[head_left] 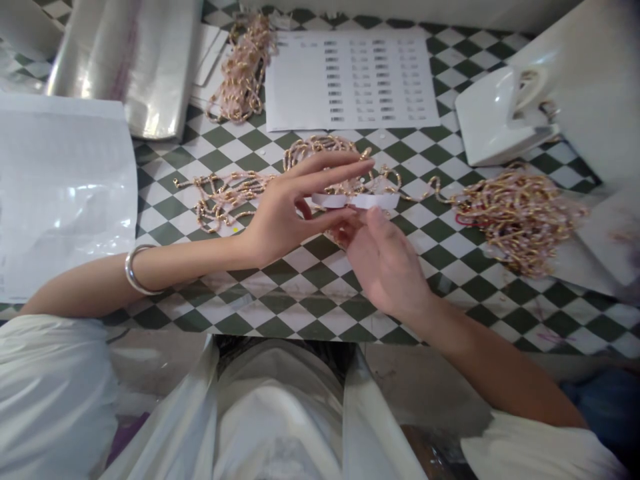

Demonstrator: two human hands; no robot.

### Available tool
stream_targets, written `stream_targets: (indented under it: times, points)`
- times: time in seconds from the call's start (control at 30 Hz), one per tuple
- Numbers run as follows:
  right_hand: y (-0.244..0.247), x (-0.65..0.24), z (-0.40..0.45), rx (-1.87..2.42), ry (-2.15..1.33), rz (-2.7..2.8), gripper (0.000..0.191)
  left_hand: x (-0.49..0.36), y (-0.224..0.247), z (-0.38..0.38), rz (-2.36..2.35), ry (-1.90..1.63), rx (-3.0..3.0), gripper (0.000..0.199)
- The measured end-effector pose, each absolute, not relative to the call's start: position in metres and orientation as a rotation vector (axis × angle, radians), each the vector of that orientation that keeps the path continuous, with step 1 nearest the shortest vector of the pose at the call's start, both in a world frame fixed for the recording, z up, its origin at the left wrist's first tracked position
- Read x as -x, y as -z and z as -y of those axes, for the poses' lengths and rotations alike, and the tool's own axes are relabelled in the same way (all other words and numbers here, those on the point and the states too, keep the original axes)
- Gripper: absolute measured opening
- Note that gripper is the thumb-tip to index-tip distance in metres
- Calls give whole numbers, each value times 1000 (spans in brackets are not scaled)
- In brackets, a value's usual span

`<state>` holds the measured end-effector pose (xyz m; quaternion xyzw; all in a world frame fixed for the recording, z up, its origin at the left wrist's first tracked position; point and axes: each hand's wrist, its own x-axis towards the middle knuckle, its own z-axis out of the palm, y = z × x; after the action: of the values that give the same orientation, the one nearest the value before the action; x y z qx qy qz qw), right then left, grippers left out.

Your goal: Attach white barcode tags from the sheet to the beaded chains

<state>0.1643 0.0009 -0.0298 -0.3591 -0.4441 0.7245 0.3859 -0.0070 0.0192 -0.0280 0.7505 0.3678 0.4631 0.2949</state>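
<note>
A narrow white paper strip [383, 201] runs sideways between my hands, over the beaded strands. My right hand [387, 263] pinches its lower edge, with the thumb up and the other fingers curled partly out of sight beneath. My left hand [285, 217] reaches in from the left, its fingers stretched out above the strip and its thumb extended below, near the right fingertips. Whether the left thumb touches the strip is hard to make out. Pink and gold beaded strands [235, 190] lie behind and beside my left hand, and a looped bunch [320, 145] shows just beyond its fingers.
A large heap of beaded strands [525, 217] sits at the right, joined by a strand to the middle. Another bundle [245, 70] lies at the back beside a printed label sheet [350, 80]. Clear plastic bags [125, 60], a plastic-covered sheet [65, 193] and a white device [495, 117] surround the checkered table [310, 303].
</note>
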Motion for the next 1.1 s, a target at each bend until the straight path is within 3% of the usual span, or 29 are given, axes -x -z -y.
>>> stream_targets:
  times: [0.6,1.1]
  points:
    - [30,-165,-3,998,-1791,1185,32,5,35,-22,-933,-1356,-1963,45]
    - [26,-167,-5,977,-1813,1155,19,7,35,-20,-931,-1311,-1990,49]
